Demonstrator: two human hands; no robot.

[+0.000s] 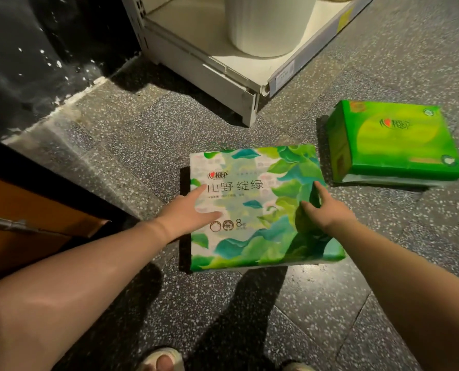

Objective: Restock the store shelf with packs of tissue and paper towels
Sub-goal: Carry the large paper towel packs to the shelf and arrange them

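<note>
Fingers [205,190] of the left hand [185,212] lie straight and spread over the left part of the leaf-printed tissue pack [252,207], the forefinger pointing up toward the printed title and the thumb stretched along the pack's top face toward the "8" mark; they rest on the wrapper without curling round it. At far left, a brown cardboard box [22,218] stands on the floor [223,317], its flap edge near the left forearm. The tissue pack lies flat on the speckled dark floor, under both hands, its long side running left to right. Toward its right end, the right hand [327,210] has its fingers bent down onto the wrapper, forefinger and thumb set narrowly apart around a raised fold of the green plastic; whether they actually pinch it I cannot tell. Beyond the pack stands the corner of a white store shelf [223,73], and on its lowest board sits a large white paper roll [266,25]. To the right, apart from the first pack, a bright green tissue pack [397,145] lies flat on the floor. At the bottom edge, toes in a pale sandal [164,360] show.
</note>
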